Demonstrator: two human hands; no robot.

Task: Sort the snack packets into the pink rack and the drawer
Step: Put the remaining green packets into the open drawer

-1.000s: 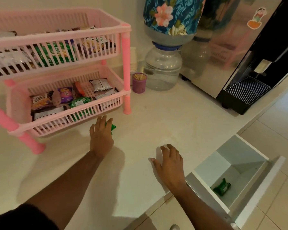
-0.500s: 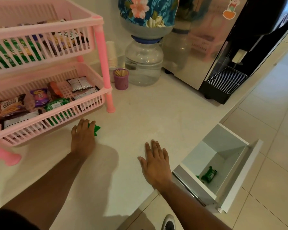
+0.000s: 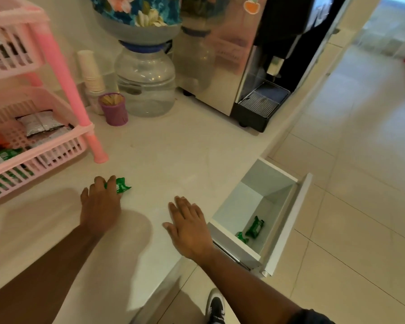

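**On a pale kitchen counter, one hand takes a green snack packet beside an open drawer**

On the counter (image 3: 164, 150), seen from the head camera, two bare arms reach forward. The left hand (image 3: 99, 204) lies palm down, its fingers curled over a small green packet (image 3: 121, 185) — the packet's right end sticks out past the fingertips and rests on the counter. The right hand (image 3: 187, 226) lies flat near the counter's front edge, fingers straight and slightly spread, holding nothing.

Just right of that hand, a white drawer (image 3: 283, 220) stands pulled out below the counter. Two green packets lie on its floor: a larger one (image 3: 255, 227) and a smaller one (image 3: 241, 237), partly hidden behind the drawer's near wall.

To the left stands the pink rack (image 3: 63, 66), two tiers in view, cut off by the frame edge. Its lower tier holds several packets, among them a silver one (image 3: 39, 122) and a green one (image 3: 2, 156); an exact count cannot be made.

Behind the rack's front leg — a stack of paper cups (image 3: 90, 71), one purple cup (image 3: 114, 109) of wooden sticks, and a clear water bottle (image 3: 145, 83) with a floral cover. A black and steel machine (image 3: 262, 66) stands further right. One shoe (image 3: 216, 305) shows on the tiled floor.
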